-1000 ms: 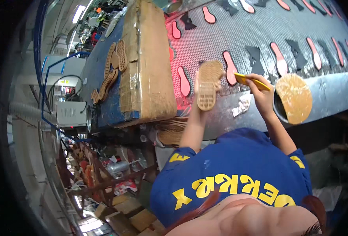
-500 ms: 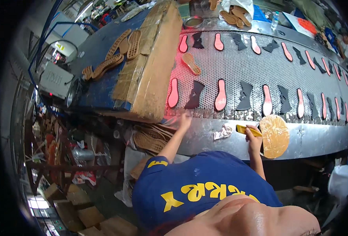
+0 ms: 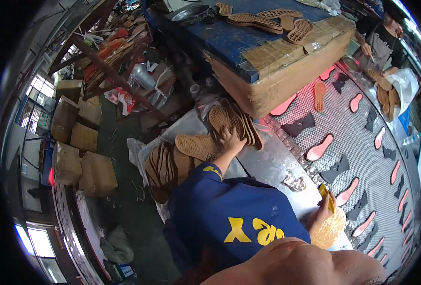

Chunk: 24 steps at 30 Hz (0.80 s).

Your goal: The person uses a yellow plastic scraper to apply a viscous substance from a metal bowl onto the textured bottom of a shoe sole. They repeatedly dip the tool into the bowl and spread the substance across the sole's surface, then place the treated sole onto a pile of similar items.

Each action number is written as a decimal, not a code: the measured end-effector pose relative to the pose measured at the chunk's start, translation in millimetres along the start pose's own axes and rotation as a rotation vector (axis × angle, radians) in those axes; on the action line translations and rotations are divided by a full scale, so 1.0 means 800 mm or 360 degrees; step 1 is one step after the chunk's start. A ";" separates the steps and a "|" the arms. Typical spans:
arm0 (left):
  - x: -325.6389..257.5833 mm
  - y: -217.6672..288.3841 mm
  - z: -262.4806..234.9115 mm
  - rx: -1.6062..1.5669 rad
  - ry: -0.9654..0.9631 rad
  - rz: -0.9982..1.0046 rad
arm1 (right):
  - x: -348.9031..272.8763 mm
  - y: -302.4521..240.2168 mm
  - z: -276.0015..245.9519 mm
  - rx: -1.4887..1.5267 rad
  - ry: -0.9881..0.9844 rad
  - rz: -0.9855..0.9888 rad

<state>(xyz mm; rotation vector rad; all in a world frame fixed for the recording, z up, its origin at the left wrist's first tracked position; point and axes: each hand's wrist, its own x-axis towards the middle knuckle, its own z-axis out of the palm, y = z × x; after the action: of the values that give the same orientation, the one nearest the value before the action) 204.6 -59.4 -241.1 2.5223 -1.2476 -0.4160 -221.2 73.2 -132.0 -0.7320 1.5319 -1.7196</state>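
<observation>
My left hand (image 3: 231,140) reaches out to a stack of tan rubber shoe soles (image 3: 229,121) leaning at the near end of the metal bench, and its fingers close over the edge of one sole. More tan soles (image 3: 196,146) lie fanned just left of it. My right hand (image 3: 319,214) holds a yellow-handled brush (image 3: 326,196) at the bench's edge, above a round tan glue-caked pot (image 3: 333,231). A crumpled rag (image 3: 293,183) lies between my two hands.
A perforated grey conveyor (image 3: 362,142) carries pink sole shapes (image 3: 319,148) and black pieces (image 3: 300,126). A blue table with cardboard (image 3: 277,54) and soles (image 3: 262,19) stands beyond it. Another person (image 3: 381,33) works far right. Cardboard boxes (image 3: 84,137) sit on the floor at left.
My left hand has left the belt and dropped back to the stack of soles beside the bench. My head has turned left; my right hand stays by the pot with the brush.
</observation>
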 end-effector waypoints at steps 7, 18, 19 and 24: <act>-0.017 0.011 -0.029 -0.0351 0.0168 -0.0644 | -0.017 0.011 -0.007 0.0024 -0.0002 0.0089; -0.047 0.047 -0.048 -0.0751 0.0295 -0.0402 | -0.045 0.000 -0.065 0.0015 0.0356 0.0198; -0.056 0.060 -0.046 -0.0960 0.0153 -0.0485 | -0.045 0.002 -0.068 0.0005 0.0386 0.0193; -0.118 0.104 -0.007 -0.1191 -0.0361 -0.0404 | -0.030 0.011 -0.086 0.0036 0.0316 0.0173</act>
<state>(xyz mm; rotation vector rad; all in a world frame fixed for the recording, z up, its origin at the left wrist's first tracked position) 92.4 -31.2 -192.5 2.0031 -0.6437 -1.0307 -260.8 132.5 -149.1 -0.4685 1.6507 -1.7672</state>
